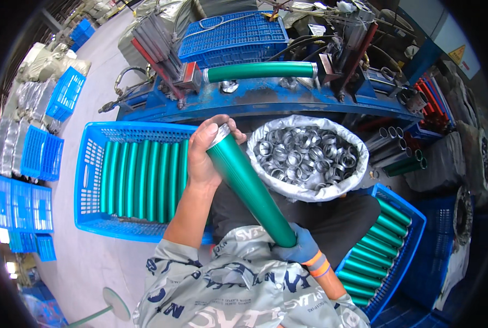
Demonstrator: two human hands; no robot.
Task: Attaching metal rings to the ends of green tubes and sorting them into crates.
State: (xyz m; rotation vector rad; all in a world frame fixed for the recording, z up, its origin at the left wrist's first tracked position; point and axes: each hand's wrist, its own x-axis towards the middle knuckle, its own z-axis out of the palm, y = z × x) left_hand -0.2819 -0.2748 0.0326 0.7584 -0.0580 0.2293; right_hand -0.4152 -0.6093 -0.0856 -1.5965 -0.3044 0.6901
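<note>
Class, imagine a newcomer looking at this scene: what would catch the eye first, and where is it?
Probably the long green tube in the centre, slanting between the bare left hand at its silver upper end and the gloved right hand at its lower end. Next, the heap of shiny metal rings in a white-lined container, right of centre. Near the top, another green tube spans the blue machine.

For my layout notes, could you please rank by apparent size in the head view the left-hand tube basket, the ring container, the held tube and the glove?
1. Blue tube basket
2. White-lined ring container
3. Held green tube
4. Blue-grey glove
True sizes may differ with nearness.
</note>
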